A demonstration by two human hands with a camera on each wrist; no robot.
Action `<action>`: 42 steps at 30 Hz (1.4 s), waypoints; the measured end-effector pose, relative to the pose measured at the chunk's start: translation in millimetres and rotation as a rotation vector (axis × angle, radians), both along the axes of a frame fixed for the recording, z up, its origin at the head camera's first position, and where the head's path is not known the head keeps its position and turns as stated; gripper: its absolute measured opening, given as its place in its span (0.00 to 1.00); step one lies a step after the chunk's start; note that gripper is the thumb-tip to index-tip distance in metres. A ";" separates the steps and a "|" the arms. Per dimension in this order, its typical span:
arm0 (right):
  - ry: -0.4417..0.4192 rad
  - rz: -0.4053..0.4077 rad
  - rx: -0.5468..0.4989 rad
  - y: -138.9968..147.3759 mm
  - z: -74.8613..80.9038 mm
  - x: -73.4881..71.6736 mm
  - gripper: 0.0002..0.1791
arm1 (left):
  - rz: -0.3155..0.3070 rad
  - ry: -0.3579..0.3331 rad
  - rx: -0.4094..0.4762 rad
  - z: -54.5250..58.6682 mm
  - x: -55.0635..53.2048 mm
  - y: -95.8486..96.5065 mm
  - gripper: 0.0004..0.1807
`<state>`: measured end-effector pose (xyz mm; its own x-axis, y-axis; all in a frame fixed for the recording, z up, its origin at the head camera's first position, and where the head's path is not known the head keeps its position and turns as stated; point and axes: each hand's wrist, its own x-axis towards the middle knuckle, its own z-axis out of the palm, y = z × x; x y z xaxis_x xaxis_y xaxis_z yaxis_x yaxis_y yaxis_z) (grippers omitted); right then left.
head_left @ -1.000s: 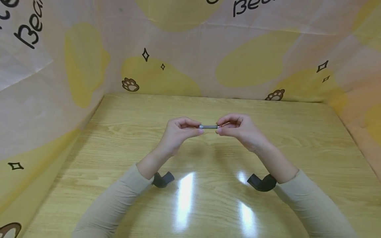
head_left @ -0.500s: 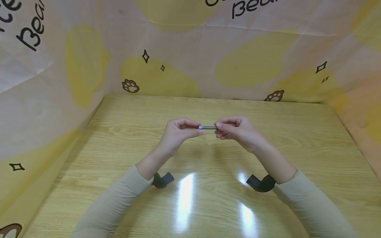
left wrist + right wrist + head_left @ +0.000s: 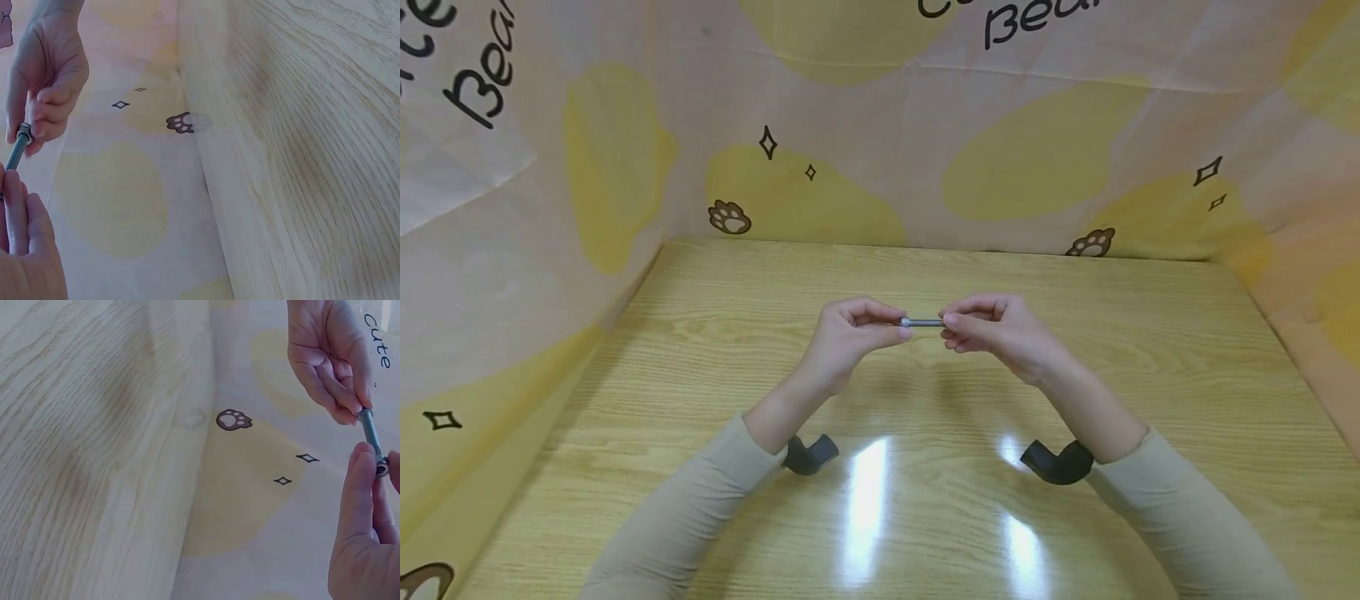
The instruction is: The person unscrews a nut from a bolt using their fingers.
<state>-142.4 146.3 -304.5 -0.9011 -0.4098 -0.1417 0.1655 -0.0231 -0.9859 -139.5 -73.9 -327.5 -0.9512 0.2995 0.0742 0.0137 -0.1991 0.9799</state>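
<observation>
A slim grey metal bolt [image 3: 927, 322] is held level above the table, between the two hands. My left hand [image 3: 853, 337] pinches its head end between thumb and fingers. At the other end, my right hand [image 3: 996, 332] has thumb and forefinger on a small metal nut [image 3: 382, 467], which the fingers mostly cover in the head view. The right wrist view shows the nut ring around the bolt's end. From the left wrist, the bare shaft [image 3: 17, 153] shows between both sets of fingertips.
A wood-grain table [image 3: 925, 517] lies under the hands, with bright light reflections near the front. Printed cloth walls [image 3: 917, 150] with yellow patches and paw prints stand at the back and both sides. A black curved piece [image 3: 1060, 462] sits at each sleeve cuff.
My right thumb has moved up across the nut, and other right fingers now show below it. The nut end is more covered in the head view. The left hand keeps its grip.
</observation>
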 end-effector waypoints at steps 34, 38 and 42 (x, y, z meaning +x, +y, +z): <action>0.019 0.017 -0.041 6.3 -3.3 -1.9 0.17 | 0.003 0.017 -0.001 0.2 0.1 -3.2 0.08; 0.015 0.024 -0.049 7.0 -3.8 -2.2 0.16 | -0.003 0.023 0.009 -1.1 0.0 -4.0 0.08; 0.013 0.023 -0.057 7.8 -4.8 -2.5 0.17 | -0.010 0.026 0.007 -2.5 -0.5 -4.4 0.08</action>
<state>-144.9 154.1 -309.3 -0.8929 -0.4376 -0.1057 0.1535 -0.0752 -0.9853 -140.0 -78.3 -330.0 -0.9458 0.3087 0.1008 0.0369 -0.2062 0.9778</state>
